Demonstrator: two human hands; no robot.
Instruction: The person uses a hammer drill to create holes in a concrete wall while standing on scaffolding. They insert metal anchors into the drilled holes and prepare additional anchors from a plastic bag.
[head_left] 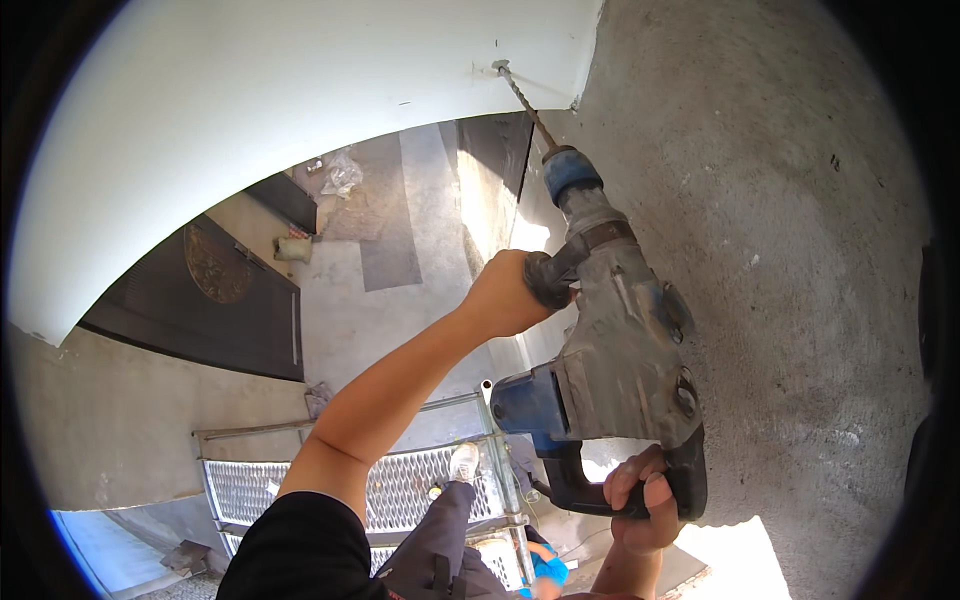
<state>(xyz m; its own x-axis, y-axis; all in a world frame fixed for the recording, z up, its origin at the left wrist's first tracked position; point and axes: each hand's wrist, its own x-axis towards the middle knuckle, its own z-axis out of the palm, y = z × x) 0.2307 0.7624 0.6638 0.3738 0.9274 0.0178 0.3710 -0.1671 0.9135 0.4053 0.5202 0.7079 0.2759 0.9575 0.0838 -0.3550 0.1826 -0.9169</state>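
A large dusty rotary hammer drill (615, 330), grey with blue parts, points up and away from me along the rough wall. Its long drill bit (527, 103) meets the white surface (300, 70) at a small chipped spot. Wrapped round the black side handle is my left hand (507, 293), its arm stretched up from the lower left. My right hand (643, 498) grips the rear handle at the bottom; fingers and thumb show around it, though the trigger is hidden.
I stand on a perforated metal scaffold platform (410, 487) with tube rails (507, 480). A bare grey wall (800, 300) rises close on the right. Far below lie the concrete floor (340, 320), a dark ornamented door (215, 290) and a crumpled plastic sheet (342, 174). Someone in blue (547, 568) is partly visible below.
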